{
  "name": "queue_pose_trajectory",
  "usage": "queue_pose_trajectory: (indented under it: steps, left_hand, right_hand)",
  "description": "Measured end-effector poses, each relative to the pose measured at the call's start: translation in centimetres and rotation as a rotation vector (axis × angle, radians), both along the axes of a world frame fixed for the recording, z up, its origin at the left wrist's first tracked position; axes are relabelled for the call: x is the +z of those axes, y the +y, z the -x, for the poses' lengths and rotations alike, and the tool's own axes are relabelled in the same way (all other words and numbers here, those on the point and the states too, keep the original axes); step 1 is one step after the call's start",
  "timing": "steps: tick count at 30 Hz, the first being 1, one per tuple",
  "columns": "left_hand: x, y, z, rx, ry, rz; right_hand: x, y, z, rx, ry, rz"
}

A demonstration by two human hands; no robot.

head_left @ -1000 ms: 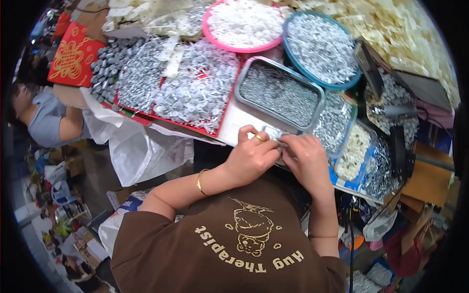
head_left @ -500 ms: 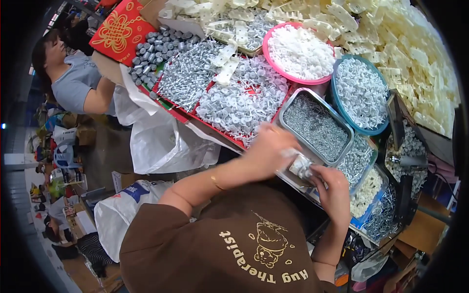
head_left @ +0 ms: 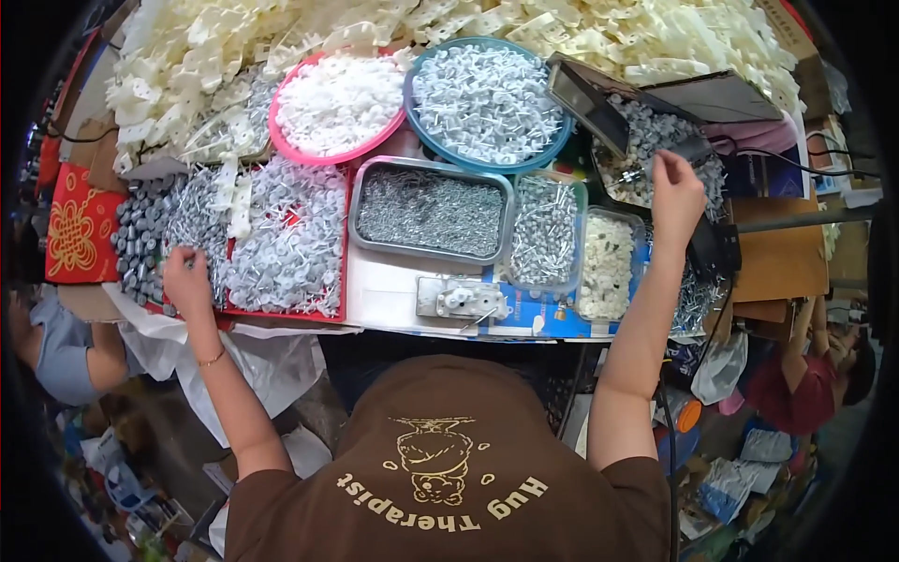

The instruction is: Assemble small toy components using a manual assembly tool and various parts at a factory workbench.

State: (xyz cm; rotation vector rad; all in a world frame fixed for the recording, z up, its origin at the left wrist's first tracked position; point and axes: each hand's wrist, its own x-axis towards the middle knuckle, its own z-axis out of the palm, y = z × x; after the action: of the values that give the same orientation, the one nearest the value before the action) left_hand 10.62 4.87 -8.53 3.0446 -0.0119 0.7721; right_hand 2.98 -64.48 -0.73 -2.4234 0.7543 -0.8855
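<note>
My left hand (head_left: 190, 279) reaches into the silver metal pins (head_left: 198, 201) at the left, beside a heap of short grey cylinders (head_left: 145, 229). Its fingers are drawn together; what they hold, if anything, is hidden. At the far right my right hand (head_left: 678, 204) is raised next to a dark-sided box of white and grey small parts (head_left: 646, 126). Its thumb and fingers are pinched, the contents too small to make out. Between my arms, near the table's front edge, lies a small whitish block-like assembly (head_left: 462, 300), touched by neither hand.
Beyond the hands stand a metal tray of tiny silver parts (head_left: 360, 201), a pink basin (head_left: 275, 131) and a teal basin (head_left: 567, 131). Cream plastic pieces (head_left: 440, 19) pile up behind. A dark arm (head_left: 796, 217) juts in at right. People sit at both sides.
My hands were together at the whitish assembly; now it lies on the table. The left hand has gone left to the pins, the right hand to the box. The view has turned.
</note>
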Motion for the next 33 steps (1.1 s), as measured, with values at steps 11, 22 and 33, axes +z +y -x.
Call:
queue_pose_trajectory:
  steps: [11,22,33]
  left_hand:
    - [-0.4,-0.2,2.0,-0.062,-0.137,1.281]
    - [4.2,-10.6,3.2,-0.262,-0.030,1.326]
    - [5.9,-26.1,10.5,-0.698,0.489,1.162]
  right_hand:
    - [-4.7,-8.7,-6.9,-0.215,0.335,0.616]
    - [-3.4,-7.3,-5.7,0.000,0.138,0.158]
    - [1.7,3.8,0.4,0.363,-0.132,-0.160]
